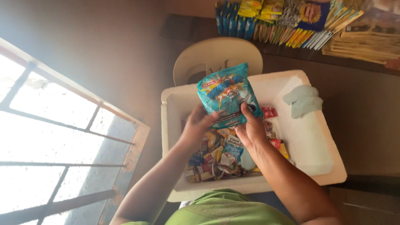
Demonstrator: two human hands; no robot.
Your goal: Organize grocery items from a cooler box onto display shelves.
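A teal snack bag (227, 95) with bright print is held up over an open white foam box (175, 104). My left hand (196, 125) grips the bag's lower left corner, and my right hand (251, 128) grips its lower right edge, thumb on the front. Below my hands, several small colourful packets (216, 156) fill the bottom of the box. My forearms partly hide those packets.
The box's white lid (310, 141) leans at its right side with a pale green cloth (303, 100) on it. A cream plastic chair (216, 56) stands behind the box. Hanging sachet strips (287, 21) line the top. A bright barred window (54, 137) is at left.
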